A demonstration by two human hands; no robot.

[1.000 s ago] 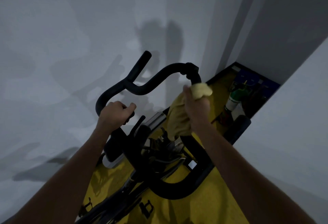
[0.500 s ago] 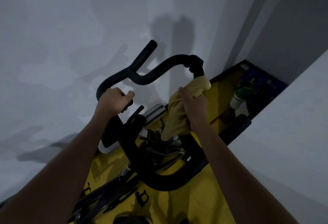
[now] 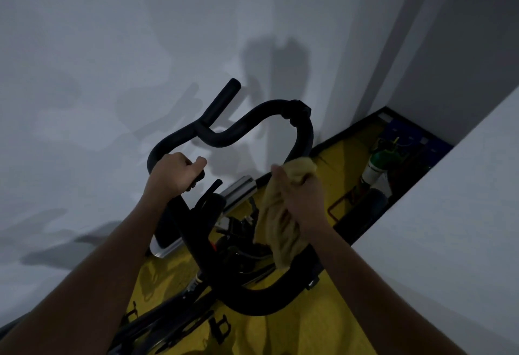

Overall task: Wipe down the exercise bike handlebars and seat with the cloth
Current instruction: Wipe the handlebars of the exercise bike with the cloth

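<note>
cloth (image 3: 280,222) gripped on handlebars (image 3: 304,141)

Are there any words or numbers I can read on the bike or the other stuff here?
No words or numbers can be read anywhere.
Handlebars: plain black, no writing.
Cloth: plain yellow, no print.
Green and white bottle: may carry a label, too dark and blurred to read.
Blue box: pale patches, too small to read.
</note>
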